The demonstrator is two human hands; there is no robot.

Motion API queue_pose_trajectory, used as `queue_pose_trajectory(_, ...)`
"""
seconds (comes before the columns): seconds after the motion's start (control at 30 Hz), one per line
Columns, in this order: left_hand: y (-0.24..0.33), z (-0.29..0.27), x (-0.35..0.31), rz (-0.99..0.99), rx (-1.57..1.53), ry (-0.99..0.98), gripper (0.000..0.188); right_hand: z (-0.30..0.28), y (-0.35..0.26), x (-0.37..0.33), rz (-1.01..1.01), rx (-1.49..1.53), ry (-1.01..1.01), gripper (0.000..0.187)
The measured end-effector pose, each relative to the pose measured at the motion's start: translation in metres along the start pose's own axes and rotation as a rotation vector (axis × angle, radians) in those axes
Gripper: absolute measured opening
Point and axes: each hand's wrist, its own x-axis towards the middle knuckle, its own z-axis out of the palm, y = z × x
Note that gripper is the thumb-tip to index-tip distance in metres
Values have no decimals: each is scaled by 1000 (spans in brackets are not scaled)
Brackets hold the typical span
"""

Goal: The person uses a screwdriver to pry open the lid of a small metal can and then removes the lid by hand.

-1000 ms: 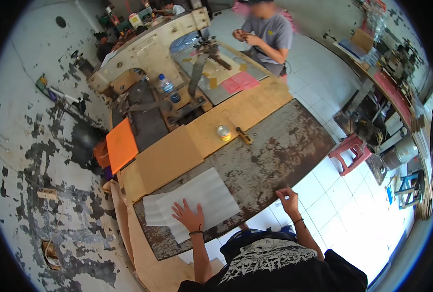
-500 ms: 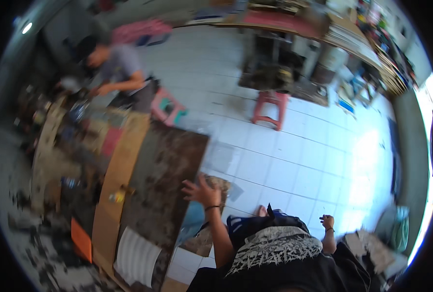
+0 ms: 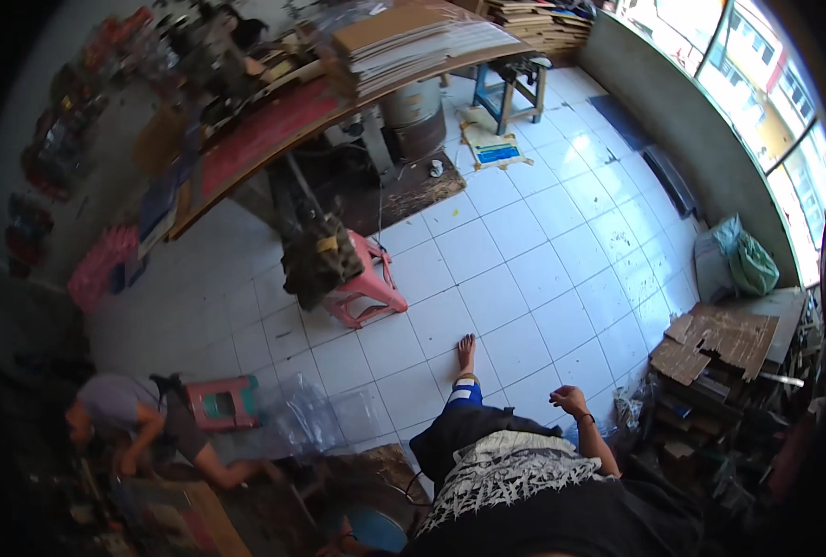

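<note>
My right hand (image 3: pixel 571 401) hangs beside my hip with its fingers curled in, and I see nothing in it; a dark band is on its wrist. It is over the white tiled floor (image 3: pixel 524 278), near torn cardboard pieces (image 3: pixel 715 339). My left hand is out of sight. My bare foot (image 3: pixel 466 353) and blue trouser leg (image 3: pixel 464 394) stretch forward on the tiles below my black printed shirt (image 3: pixel 515 478).
A pink plastic stool (image 3: pixel 367 290) stands ahead beside a dark bundle. At the left another person (image 3: pixel 125 418) bends over by a pink-green stool (image 3: pixel 220 403) and clear plastic sheet (image 3: pixel 311 420). A long bench (image 3: pixel 274 130) holds stacked boards. A green bag (image 3: pixel 752 265) lies at right.
The view has swung right, away from the worktable and white sheet to the tiled floor. My left hand left the table and went out of sight; my right hand dropped to my side.
</note>
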Motion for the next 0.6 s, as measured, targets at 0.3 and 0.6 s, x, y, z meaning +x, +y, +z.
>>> queue_pose_trajectory(0.3,487,-72,-199,1048,-212,-1172,52,-75,-123,149,84,305,122,21)
queue_pose_trajectory(0.6,807,-221,-741,2269,276,-545,34,-240,-279,323,-75,513,543,25)
